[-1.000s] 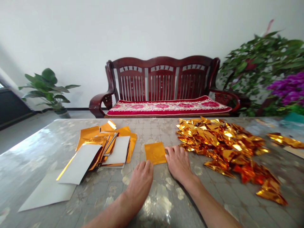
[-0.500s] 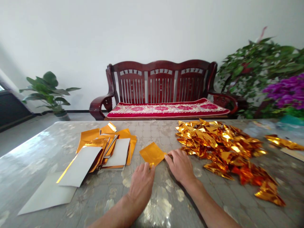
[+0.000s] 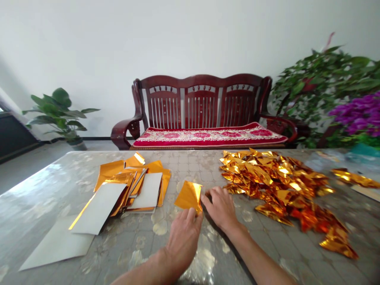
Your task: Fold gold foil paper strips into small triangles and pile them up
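Pinching its lower corner, the left hand (image 3: 182, 243) holds a gold foil square (image 3: 187, 196); the right hand (image 3: 219, 208) presses its fingers to the square's right edge, grip unclear; the square lies just left of a heap of folded foil (image 3: 276, 178), stacked foil sheets (image 3: 133, 186) farther left.

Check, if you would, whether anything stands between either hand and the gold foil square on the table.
Nothing visible stands in the way: the fingers of the left hand are at the lower edge of the gold foil square, and the right hand is at its right side.
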Available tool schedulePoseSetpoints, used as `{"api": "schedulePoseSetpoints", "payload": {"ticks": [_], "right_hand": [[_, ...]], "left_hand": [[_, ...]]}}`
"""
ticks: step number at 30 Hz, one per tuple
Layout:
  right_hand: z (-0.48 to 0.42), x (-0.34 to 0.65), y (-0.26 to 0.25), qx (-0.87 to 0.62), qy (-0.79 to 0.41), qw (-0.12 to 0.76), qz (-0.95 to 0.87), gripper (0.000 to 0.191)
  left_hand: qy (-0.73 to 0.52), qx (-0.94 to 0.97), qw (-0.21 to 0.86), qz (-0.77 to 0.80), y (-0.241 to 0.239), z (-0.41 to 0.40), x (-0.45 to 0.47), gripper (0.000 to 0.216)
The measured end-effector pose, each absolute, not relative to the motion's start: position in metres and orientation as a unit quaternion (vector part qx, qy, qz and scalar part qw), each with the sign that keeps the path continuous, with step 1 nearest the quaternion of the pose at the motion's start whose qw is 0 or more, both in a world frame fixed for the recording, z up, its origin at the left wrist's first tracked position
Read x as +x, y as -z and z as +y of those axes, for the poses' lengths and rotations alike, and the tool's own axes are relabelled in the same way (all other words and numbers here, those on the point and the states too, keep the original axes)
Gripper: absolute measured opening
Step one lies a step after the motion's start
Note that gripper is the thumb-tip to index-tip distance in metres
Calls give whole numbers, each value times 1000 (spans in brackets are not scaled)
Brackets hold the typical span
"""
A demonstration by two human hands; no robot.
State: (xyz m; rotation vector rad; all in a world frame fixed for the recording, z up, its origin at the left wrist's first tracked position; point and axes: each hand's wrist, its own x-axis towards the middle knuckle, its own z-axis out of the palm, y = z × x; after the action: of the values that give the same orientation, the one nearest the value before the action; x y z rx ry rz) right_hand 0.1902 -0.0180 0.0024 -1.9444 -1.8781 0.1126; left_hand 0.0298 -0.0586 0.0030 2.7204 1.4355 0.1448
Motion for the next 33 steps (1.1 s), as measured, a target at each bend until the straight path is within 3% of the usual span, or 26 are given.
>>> {"api": "schedulePoseSetpoints", "payload": {"ticks": [6, 12, 16, 21, 26, 33], "right_hand": [[-22, 190, -6, -667, -103, 241, -697, 33], [-18, 187, 3, -658, -65, 254, -706, 14], [-18, 189, 2, -630, 18, 309, -712, 12], [-29, 189, -14, -505, 182, 381, -753, 15], [-37, 184, -18, -458, 216, 387, -771, 19], [-30, 191, -10, -469, 172, 330, -801, 12]], "left_hand": [[-65, 878, 38, 472, 0, -55, 28, 32], [-117, 881, 56, 455, 3, -51, 26, 31], [-285, 865, 57, 409, 2, -47, 19, 31], [-461, 815, -53, 347, -5, -36, 10, 44], [-456, 823, -44, 336, -4, -18, 2, 16], [-372, 835, -32, 405, 0, -9, -6, 17]]}}
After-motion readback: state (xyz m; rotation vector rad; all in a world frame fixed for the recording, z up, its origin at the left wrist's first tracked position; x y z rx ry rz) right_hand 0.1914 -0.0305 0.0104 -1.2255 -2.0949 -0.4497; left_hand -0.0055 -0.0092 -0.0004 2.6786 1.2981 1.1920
